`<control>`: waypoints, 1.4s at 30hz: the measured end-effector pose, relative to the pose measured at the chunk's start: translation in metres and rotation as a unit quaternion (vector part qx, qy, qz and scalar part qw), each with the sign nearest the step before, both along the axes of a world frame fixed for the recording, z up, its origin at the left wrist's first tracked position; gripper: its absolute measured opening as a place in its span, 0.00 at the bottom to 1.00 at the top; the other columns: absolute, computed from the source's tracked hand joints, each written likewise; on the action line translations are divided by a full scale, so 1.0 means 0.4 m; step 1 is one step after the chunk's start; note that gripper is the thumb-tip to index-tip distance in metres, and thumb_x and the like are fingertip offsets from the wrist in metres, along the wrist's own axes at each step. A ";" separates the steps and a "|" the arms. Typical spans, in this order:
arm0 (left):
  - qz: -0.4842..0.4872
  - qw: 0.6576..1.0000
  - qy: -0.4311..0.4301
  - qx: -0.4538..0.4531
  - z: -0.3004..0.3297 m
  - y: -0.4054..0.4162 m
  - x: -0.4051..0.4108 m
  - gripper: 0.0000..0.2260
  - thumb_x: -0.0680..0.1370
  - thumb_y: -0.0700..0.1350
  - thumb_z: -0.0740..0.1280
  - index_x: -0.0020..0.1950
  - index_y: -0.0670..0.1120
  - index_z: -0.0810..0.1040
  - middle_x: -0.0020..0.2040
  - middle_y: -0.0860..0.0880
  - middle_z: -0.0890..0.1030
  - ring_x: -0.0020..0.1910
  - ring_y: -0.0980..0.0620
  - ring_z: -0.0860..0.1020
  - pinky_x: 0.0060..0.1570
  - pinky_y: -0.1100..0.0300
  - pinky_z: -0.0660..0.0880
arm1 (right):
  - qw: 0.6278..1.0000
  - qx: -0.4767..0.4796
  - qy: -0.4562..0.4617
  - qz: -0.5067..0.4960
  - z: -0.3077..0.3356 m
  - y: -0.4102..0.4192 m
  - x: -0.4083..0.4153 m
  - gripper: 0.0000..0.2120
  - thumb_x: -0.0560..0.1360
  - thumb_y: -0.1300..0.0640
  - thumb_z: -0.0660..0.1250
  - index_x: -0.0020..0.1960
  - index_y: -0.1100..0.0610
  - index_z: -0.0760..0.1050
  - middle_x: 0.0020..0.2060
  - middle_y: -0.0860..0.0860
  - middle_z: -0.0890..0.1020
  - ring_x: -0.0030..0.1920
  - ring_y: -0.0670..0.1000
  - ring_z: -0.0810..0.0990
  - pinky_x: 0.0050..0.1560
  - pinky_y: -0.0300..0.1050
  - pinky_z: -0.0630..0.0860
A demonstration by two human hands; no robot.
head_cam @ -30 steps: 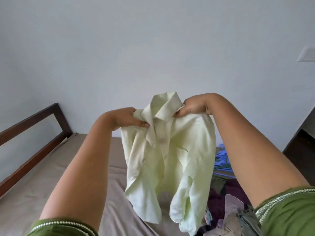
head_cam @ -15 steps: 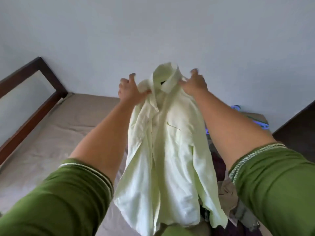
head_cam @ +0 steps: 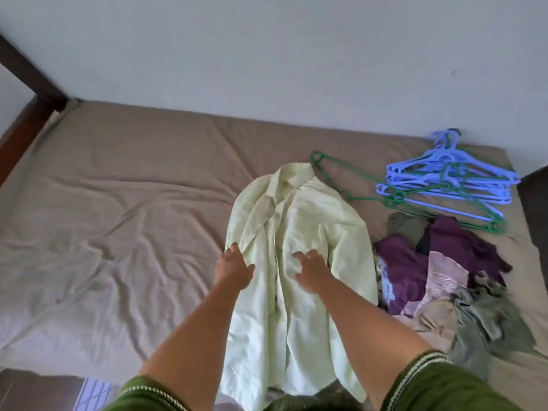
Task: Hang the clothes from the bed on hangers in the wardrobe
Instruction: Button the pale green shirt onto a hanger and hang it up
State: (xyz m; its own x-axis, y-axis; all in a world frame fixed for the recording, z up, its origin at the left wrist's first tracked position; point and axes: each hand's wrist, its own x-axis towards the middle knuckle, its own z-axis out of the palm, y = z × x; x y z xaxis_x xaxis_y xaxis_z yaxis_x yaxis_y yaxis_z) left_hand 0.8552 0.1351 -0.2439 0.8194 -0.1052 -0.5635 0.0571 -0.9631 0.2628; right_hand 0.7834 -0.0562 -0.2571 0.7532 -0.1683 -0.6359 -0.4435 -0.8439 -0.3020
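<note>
The pale green shirt lies flat on the bed, front side up, collar toward the wall, hem toward the near edge of the bed. The left hand rests at the shirt's left edge, fingers straight and relaxed, touching the fabric without pinching it. The right hand lies on the shirt's front, just right of the button line, fingers spread and extended, gripping nothing.

A green hanger lies on the bed just right of the shirt's collar, its end beside the collar. Further right of the shirt, near the wall, sits a stack of blue hangers with another green hanger laid across it. Right of the shirt's sleeve, a heap of clothes, purple, pink and olive, rests on the bed, touching or nearly touching the sleeve. The sheet left of the shirt is wrinkled.
</note>
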 end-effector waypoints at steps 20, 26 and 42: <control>-0.055 0.994 0.079 -0.041 -0.161 -0.012 -0.178 0.29 0.75 0.35 0.55 0.76 0.48 0.57 0.67 0.42 0.70 0.61 0.40 0.75 0.55 0.52 0.73 | 0.998 0.025 0.033 -0.050 -0.111 0.113 -0.067 0.10 0.75 0.61 0.61 0.54 0.59 0.77 0.52 0.54 0.78 0.54 0.56 0.79 0.49 0.44 0.74; -0.156 0.939 0.295 0.082 -0.158 0.001 -0.309 0.40 0.76 0.42 0.65 0.78 0.40 0.42 0.69 0.38 0.70 0.67 0.41 0.72 0.62 0.54 0.71 | 0.942 -0.011 0.308 0.132 -0.088 0.112 -0.145 0.09 0.76 0.58 0.65 0.51 0.64 0.76 0.41 0.55 0.77 0.40 0.54 0.77 0.44 0.45 0.75; -0.001 0.995 0.027 -0.092 -0.237 -0.137 -0.105 0.14 0.75 0.34 0.59 0.56 0.42 0.79 0.54 0.43 0.79 0.52 0.44 0.78 0.49 0.55 0.75 | 0.962 0.074 -0.077 -0.251 -0.262 0.113 -0.046 0.04 0.73 0.62 0.70 0.47 0.59 0.76 0.44 0.53 0.79 0.45 0.54 0.80 0.44 0.44 0.77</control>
